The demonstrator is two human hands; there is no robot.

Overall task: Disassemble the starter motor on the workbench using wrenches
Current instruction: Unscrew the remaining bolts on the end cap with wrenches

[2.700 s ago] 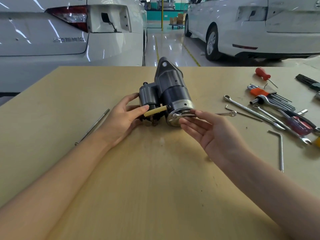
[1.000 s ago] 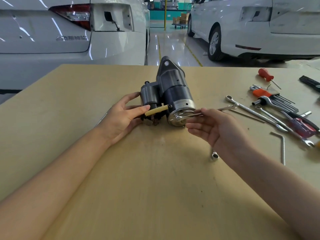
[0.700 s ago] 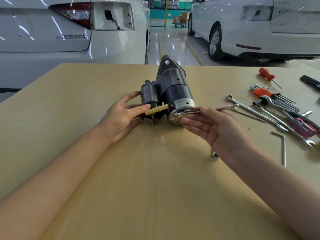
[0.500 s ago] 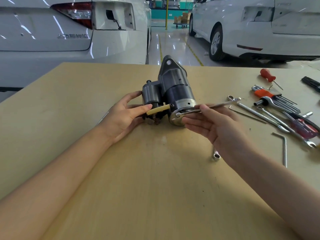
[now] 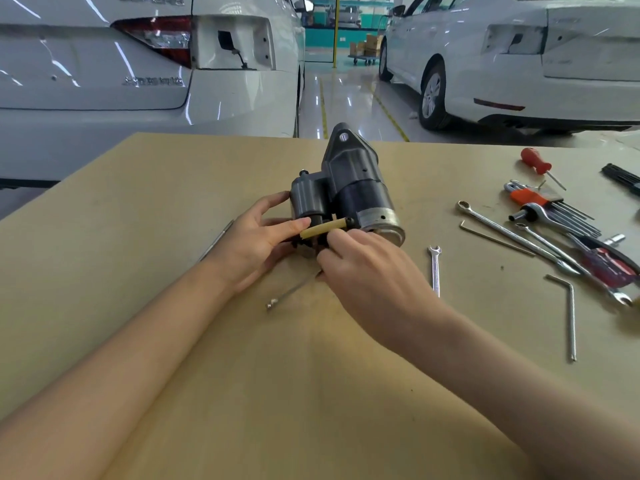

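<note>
The dark grey starter motor (image 5: 349, 188) lies on the wooden workbench (image 5: 138, 202), its silver end cap toward me. My left hand (image 5: 252, 244) holds its solenoid side, thumb on the yellow sleeved lead (image 5: 322, 230). My right hand (image 5: 370, 271) is curled at the motor's near end, beside that lead. It grips a slim metal rod (image 5: 287, 294) whose small head sticks out to the lower left; its other end is hidden in the hand. A small open-end wrench (image 5: 435, 268) lies on the bench right of that hand.
Another long thin rod (image 5: 217, 239) lies left of my left hand. Wrenches, a ratchet and hex keys (image 5: 554, 220) are spread at the right, with a bent hex key (image 5: 570, 317) and a red screwdriver (image 5: 535, 161). White cars stand beyond the bench's far edge.
My right hand let go of the small wrench, which now lies on the bench. It moved left to the motor's near end, turned palm down, and holds a slim rod. The left hand stayed.
</note>
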